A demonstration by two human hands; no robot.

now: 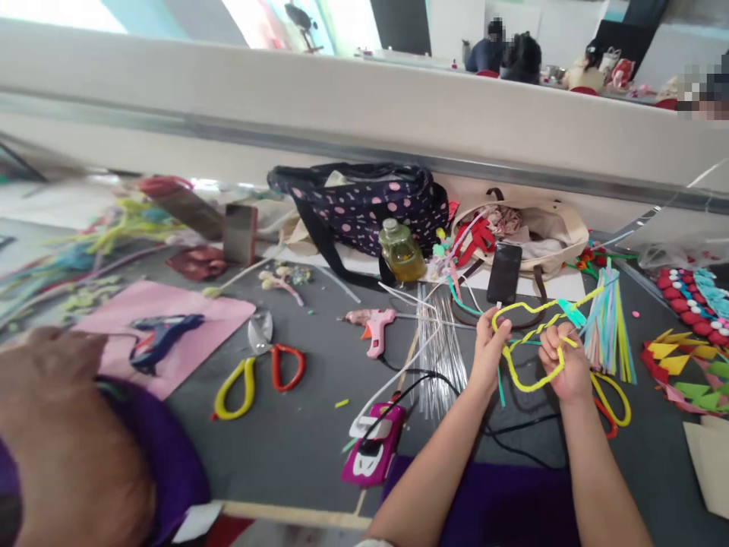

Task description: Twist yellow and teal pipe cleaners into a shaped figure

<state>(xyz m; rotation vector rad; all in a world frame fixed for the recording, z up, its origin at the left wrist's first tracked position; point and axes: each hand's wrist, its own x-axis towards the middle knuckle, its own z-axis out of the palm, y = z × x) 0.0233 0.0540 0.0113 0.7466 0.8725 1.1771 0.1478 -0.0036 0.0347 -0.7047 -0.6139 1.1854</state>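
Observation:
Both my hands hold a yellow pipe cleaner (pixel 527 386) bent into a looping shape above the dark grey table (pixel 296 433). My left hand (pixel 488 351) pinches its left side, fingers closed around the wire. My right hand (pixel 561 366) grips the right side, fingers curled shut on it. The wire runs up and right toward a bundle of pastel pipe cleaners (pixel 609 327). A black phone (pixel 504 273) stands just behind my hands.
A pink glue gun (pixel 373 327), clear glue sticks (pixel 438 346), yellow-and-red scissors (pixel 259 372) and a blue glue gun (pixel 159 338) on pink paper lie to the left. A polka-dot bag (pixel 364 201), oil bottle (pixel 402 251) and cream bag (pixel 547 228) stand behind. Another person's arm (pixel 68 441) fills the lower left.

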